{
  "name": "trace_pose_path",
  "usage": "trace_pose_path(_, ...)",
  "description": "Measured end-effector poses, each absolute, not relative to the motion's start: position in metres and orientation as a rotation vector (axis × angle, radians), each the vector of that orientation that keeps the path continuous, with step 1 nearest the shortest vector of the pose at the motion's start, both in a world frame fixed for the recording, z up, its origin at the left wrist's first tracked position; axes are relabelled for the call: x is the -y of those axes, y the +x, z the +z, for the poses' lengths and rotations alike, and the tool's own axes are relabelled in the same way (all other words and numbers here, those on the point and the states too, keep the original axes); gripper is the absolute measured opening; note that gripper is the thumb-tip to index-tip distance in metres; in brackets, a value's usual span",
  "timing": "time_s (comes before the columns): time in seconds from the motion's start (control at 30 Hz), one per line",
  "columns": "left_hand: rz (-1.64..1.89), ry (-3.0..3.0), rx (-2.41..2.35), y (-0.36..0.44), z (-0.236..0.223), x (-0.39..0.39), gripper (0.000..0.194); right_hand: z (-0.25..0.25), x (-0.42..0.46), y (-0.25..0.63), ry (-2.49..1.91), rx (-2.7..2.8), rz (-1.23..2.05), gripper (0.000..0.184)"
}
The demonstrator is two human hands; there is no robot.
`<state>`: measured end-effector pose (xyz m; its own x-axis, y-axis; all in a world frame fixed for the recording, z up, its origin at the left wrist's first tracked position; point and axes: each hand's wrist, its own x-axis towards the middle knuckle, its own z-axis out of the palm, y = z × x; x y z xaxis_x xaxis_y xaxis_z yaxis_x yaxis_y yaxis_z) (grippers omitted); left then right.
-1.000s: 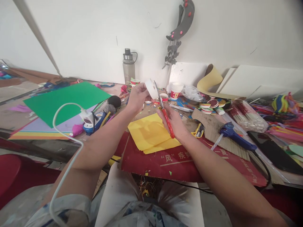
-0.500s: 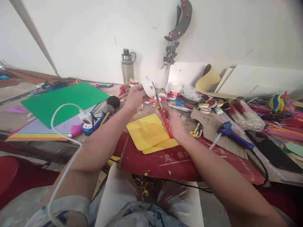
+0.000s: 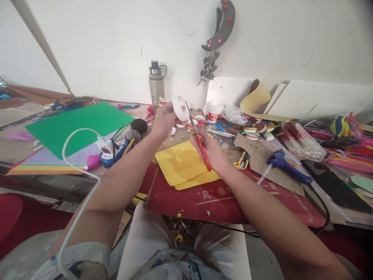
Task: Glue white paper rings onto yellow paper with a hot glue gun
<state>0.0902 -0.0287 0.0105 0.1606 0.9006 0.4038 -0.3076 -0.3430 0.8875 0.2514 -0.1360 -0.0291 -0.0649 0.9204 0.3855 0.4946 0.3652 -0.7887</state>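
My left hand (image 3: 163,119) is closed round a small white paper cup (image 3: 180,108), held above the table with its open side turned toward me. My right hand (image 3: 210,151) grips red-handled scissors (image 3: 199,141); their blades point up and meet the cup's right edge. Under both hands lie yellow paper sheets (image 3: 182,164) on a red printed cardboard sheet (image 3: 227,202).
A green sheet (image 3: 78,124) and coloured papers lie at left, beside a white charger with cable (image 3: 105,146). A grey bottle (image 3: 155,83) stands by the wall. A blue glue gun (image 3: 287,166), a yellow cutter (image 3: 242,160), paper cups (image 3: 215,112), a black phone (image 3: 335,186) and craft scraps fill the right side.
The cup has turned in my left hand, its opening now facing me more, and the scissors have shifted slightly left with it. The view moved a little.
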Motion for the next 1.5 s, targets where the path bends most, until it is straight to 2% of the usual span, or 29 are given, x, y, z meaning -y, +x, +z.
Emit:
trace_pose_path(0.27,1.356,1.343,-0.605,0.0937,0.0073,0.0295,0.034,-0.0297,0.1346,0.2525,-1.295,1.703,0.507,0.047)
trace_pose_path(0.57,1.335,1.343,-0.563,0.0916,0.0114,0.0300,0.044,-0.0280,0.1361,0.2509,-1.278,1.696,0.523,0.047)
trace_pose_path(0.77,1.297,1.292,-0.627,0.0904,0.0149,0.0312,0.036,-0.0271,0.1376,0.2497,-1.285,1.699,0.509,0.050)
trace_pose_path(0.87,1.280,1.304,-0.631,0.0898,0.0137,0.0304,0.039,-0.0277,0.1377,0.2492,-1.292,1.702,0.504,0.049)
trace_pose_path(1.07,1.501,1.353,-0.602,0.0891,0.0110,0.0255,0.042,-0.0263,0.1384,0.2471,-1.323,1.733,0.485,0.050)
trace_pose_path(1.37,1.378,1.354,-0.610,0.0933,0.0086,0.0297,0.036,-0.0280,0.1368,0.2507,-1.350,1.740,0.489,0.038)
trace_pose_path(1.5,1.349,1.328,-0.624,0.0937,0.0065,0.0287,0.032,-0.0285,0.1362,0.2518,-1.356,1.750,0.471,0.038)
